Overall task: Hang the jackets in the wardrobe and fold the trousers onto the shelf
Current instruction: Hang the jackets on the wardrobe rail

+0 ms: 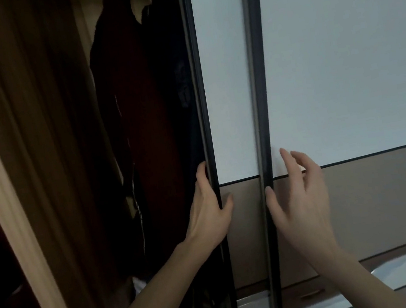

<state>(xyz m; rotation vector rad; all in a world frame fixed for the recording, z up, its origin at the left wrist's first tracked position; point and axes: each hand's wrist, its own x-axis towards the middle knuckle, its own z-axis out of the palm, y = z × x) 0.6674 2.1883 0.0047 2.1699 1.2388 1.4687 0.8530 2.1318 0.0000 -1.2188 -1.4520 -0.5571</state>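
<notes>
View from the head, looking at a tall wardrobe with sliding doors, each door a white upper panel over a taupe lower panel in a dark frame. The nearer sliding door (228,83) stands partly open, showing a dim hanging space on the left.

The left hand (209,206) grips the dark vertical edge of that door: its fingers go round behind the frame and the thumb lies on the front of the taupe panel. The right hand (299,191) is spread wide and holds nothing. Its thumb is at or touching the dark frame strip (261,118) of the second door, its fingers lifted toward the white panel; whether they touch it cannot be told.

Inside, two dark jackets hang from the top of the space: a dark maroon zipped jacket (138,137) with a pale metal zip, and just beside it, against the door edge, a dark navy jacket (171,79). A brown curtain (33,127) hangs to the left of the opening. At the wardrobe's bottom lies a pale heap of cloth (140,286), too dark to identify.

As a judgement: the jackets seem hung. No trousers or shelf are in view, so the folding cannot be confirmed; the hands appear to be working the doors
</notes>
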